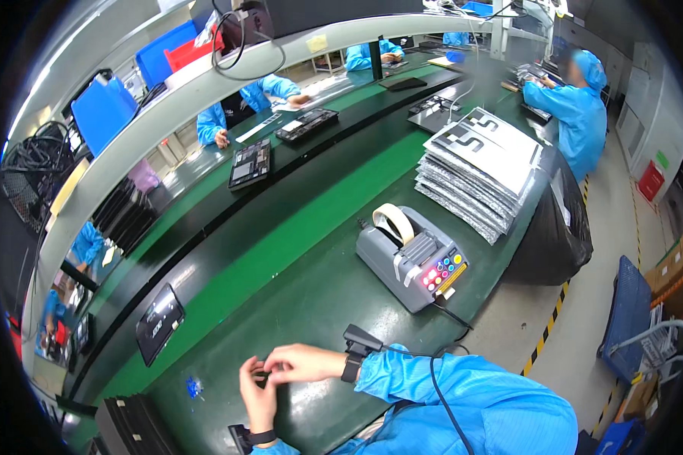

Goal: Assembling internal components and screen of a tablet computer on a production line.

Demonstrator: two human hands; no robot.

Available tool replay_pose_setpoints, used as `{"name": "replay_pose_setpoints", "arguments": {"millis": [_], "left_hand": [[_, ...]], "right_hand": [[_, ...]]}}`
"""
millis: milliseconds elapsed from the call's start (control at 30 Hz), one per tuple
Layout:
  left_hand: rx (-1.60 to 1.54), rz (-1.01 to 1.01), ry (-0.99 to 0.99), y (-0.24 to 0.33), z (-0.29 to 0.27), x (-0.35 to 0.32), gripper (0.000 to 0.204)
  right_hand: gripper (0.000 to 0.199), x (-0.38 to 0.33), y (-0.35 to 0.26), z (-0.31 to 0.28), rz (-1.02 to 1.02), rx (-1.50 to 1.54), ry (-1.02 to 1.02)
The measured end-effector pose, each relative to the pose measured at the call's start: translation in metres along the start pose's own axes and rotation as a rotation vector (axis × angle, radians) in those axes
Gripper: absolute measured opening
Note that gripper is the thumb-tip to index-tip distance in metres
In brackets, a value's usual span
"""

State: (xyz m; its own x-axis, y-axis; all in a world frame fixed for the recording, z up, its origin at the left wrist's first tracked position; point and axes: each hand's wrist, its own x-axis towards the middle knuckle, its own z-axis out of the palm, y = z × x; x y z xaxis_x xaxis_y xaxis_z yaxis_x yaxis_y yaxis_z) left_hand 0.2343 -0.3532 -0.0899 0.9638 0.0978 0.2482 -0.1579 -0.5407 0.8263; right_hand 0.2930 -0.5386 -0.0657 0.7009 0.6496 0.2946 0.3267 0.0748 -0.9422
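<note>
Above the near edge of the green work table (311, 303), my two hands meet with curled fingers. My left hand (259, 394) points upward, its fingertips closed against those of my right hand (307, 362), which reaches in from the right. A small dark patch shows between the fingers; whether it is an object or a gap I cannot make out. Nearby on the left lies a crumpled blue scrap (195, 388). A black flat panel device (160, 324) rests farther left, tilted across the green strip. The grey tape dispenser (410, 262) with its cream tape roll (393, 223) stands to the right.
A tall stack of silvery padded sheets (478, 171) sits beyond the dispenser, beside a black bag (558, 227). Dark upright panels (133, 425) stand at lower left. Opened laptop bases (250, 164) lie on the far belt. Co-workers in blue (573, 106) work around it.
</note>
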Motion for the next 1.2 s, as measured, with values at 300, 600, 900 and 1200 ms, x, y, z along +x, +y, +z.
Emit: {"name": "replay_pose_setpoints", "arguments": {"millis": [300,600,900,1200], "left_hand": [[-0.011,0.120,0.152,0.005,0.017,0.036,0.056],[0.026,0.229,0.058,0.001,0.022,0.026,0.059],[0.121,0.267,-0.014,0.007,0.023,0.023,0.056],[0.134,0.266,-0.007,0.012,0.032,0.018,0.049]], "right_hand": [[0.027,0.018,0.027,-0.006,0.267,0.202,-0.093],[0.056,0.013,0.034,-0.007,0.456,0.233,-0.190],[0.055,0.004,0.033,0.005,0.517,0.138,-0.214],[0.032,-0.006,0.025,0.016,0.251,-0.376,-0.029]]}}
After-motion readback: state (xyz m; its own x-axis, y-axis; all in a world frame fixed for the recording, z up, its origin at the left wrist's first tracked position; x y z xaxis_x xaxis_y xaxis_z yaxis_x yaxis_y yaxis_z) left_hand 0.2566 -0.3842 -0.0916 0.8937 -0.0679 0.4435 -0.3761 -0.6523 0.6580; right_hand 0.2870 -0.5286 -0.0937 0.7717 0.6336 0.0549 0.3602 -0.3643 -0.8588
